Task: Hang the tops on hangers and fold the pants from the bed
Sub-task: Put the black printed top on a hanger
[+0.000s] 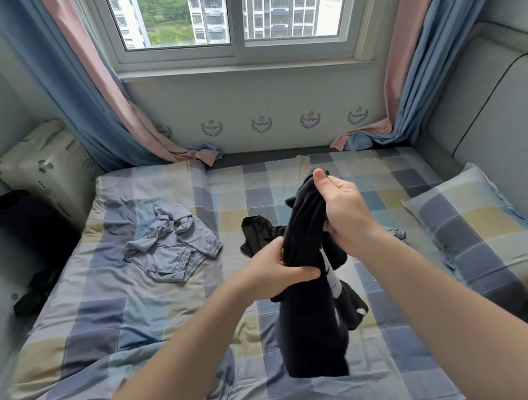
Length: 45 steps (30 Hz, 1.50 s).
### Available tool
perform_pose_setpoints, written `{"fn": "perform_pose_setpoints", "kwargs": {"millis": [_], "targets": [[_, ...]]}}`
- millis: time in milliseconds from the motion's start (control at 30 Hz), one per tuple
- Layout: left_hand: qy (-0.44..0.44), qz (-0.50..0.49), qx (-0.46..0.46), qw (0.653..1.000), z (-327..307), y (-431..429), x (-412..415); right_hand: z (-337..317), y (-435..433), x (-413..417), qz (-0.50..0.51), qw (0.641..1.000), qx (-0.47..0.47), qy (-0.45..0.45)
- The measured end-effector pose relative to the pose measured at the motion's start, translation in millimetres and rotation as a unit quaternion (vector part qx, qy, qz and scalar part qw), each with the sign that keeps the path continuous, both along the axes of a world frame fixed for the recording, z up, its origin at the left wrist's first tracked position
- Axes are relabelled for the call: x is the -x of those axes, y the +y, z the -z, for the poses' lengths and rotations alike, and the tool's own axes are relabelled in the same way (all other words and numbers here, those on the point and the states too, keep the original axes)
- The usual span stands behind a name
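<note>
Checked bedding (pixel 157 308) covers the bed under the window, a pillow (pixel 488 235) lying at the right. Above the middle of it, the black garment (pixel 313 308) hangs bunched between both hands. The right hand (pixel 342 211) grips its upper end, thumb pressed along the cloth, fingers curled behind. The left hand (pixel 283 269) clamps it lower down. Crumpled grey pants (pixel 169 242) lie to the left.
</note>
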<state>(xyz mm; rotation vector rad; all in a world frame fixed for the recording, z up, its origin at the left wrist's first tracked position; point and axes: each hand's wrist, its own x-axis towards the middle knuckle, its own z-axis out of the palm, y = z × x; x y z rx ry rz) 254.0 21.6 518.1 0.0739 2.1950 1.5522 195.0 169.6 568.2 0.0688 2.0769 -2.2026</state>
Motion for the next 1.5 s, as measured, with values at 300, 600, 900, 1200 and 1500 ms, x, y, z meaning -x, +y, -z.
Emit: {"fn": "perform_pose_setpoints", "kwargs": {"millis": [300, 600, 900, 1200, 1500], "targets": [[0.120, -0.229, -0.038, 0.965, 8, -15, 12, -4, 13, -4, -0.048, 0.998, 0.017, 0.043], [0.028, -0.345, -0.236, 0.908, -23, -32, 20, 48, 2, -40, -0.279, 0.948, -0.139, -0.070], [-0.003, -0.313, -0.327, 0.892, -33, -36, 20, 63, -10, -34, -0.179, 0.975, -0.130, 0.005], [-0.044, -0.180, -0.140, 0.973, -12, -38, -8, 33, -3, -12, -0.004, 0.991, 0.073, -0.115], [-0.025, -0.086, -0.013, 0.996, 17, -27, -15, 12, -1, -12, -0.027, 0.979, 0.186, -0.083]]}}
